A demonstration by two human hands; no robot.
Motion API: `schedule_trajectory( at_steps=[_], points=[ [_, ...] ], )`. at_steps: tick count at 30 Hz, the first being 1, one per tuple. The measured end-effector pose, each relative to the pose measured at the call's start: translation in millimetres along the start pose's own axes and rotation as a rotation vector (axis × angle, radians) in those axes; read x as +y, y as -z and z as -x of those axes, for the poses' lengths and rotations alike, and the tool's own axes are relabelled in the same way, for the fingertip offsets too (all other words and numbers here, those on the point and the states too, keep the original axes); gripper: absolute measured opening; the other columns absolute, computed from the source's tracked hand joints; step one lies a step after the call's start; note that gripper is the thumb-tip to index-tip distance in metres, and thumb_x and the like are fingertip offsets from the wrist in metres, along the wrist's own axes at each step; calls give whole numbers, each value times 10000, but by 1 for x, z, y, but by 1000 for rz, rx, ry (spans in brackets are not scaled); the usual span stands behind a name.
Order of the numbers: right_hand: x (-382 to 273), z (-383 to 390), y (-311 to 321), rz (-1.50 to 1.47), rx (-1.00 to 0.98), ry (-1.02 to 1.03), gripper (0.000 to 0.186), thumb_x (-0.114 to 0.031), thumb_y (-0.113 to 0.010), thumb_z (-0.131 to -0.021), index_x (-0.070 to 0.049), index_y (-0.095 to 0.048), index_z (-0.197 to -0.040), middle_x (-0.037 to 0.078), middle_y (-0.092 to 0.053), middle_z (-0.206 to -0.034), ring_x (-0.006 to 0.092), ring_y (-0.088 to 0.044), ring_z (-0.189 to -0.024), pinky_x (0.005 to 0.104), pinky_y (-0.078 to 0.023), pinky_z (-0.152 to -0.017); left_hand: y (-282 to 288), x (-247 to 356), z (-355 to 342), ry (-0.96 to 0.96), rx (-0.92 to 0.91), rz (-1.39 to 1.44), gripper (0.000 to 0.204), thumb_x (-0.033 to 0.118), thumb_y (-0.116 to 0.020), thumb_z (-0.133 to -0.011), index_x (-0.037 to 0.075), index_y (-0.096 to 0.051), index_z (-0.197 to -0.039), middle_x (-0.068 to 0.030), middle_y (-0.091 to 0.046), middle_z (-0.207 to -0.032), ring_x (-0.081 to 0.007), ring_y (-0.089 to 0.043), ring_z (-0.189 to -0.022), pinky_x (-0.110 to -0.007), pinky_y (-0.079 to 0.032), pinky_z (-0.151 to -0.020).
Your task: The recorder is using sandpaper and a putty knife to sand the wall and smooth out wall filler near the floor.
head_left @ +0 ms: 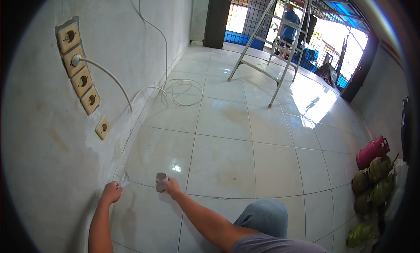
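Note:
My left hand (112,192) is low beside the foot of the wall, its fingers closed on a putty knife (125,179). The knife's pale, wide blade points away from me, just above the floor tiles. To its right, my right hand (172,185) is closed on the edge of a flat grey-brown piece (160,181) with pale smears. Its exact kind I cannot make out. The piece is over the tiles, apart from the knife. My bent knee (264,216) in blue-grey trousers shows at the lower middle.
Sockets (83,80) run down the left wall, one with a plug (76,60). Its white cable (187,92) coils on the floor. A stepladder (262,71) stands toward the doorway, where a person (289,27) is beyond it. Gas cylinders (379,168) and a pink one (371,152) line the right.

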State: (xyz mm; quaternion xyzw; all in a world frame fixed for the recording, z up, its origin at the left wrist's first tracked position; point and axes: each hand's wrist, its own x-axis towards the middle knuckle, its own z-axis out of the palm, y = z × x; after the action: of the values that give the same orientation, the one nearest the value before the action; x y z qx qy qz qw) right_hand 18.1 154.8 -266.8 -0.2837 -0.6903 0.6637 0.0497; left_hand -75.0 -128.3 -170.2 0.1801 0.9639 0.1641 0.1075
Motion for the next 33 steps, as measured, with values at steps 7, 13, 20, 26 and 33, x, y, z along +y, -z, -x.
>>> schedule_trajectory(
  at_steps=[7, 13, 20, 26, 33],
  points=[
    [7, 1, -17, -605, -150, -214, 304, -259, -600, -942, 13, -666, -1061, 60, -666, -966, 149, -608, -820, 280, -476, -753, 49, 38, 0, 252, -339, 212, 378, 265, -624, -915, -39, -617, -1139, -138, -673, -758, -180, -605, -568, -343, -492, -551],
    [21, 10, -27, -503, -253, -212, 331, -270, -601, -958, 10, -630, -1131, 69, -675, -1009, 176, -645, -885, 318, -518, -789, 93, 94, -1, 215, -451, 454, 280, 259, -595, -946, 2, -603, -1057, -78, -624, -690, -129, -515, -523, -303, -418, -465],
    [27, 24, -12, -892, -253, -400, 357, -310, -572, -967, -22, -615, -1175, 85, -679, -1065, 206, -660, -912, 338, -526, -838, 88, 115, -14, -12, -387, 243, 275, 252, -582, -953, 8, -600, -1080, -72, -625, -693, -126, -517, -537, -289, -414, -464],
    [49, 39, -5, -1013, -465, -375, 373, -268, -547, -993, -26, -545, -1276, 121, -660, -1192, 260, -661, -1061, 390, -523, -959, 58, 39, -31, 298, -443, 311, 240, 181, -572, -934, -30, -589, -1046, -108, -623, -708, -148, -513, -499, -308, -419, -445],
    [52, 71, -37, -1097, -495, -394, 363, -234, -588, -974, -21, -544, -1264, 107, -666, -1146, 252, -663, -1015, 397, -520, -955, 63, 11, -27, 358, -394, 356, 241, 154, -533, -942, -46, -566, -1073, -122, -609, -714, -150, -486, -487, -303, -403, -425]
  ],
)
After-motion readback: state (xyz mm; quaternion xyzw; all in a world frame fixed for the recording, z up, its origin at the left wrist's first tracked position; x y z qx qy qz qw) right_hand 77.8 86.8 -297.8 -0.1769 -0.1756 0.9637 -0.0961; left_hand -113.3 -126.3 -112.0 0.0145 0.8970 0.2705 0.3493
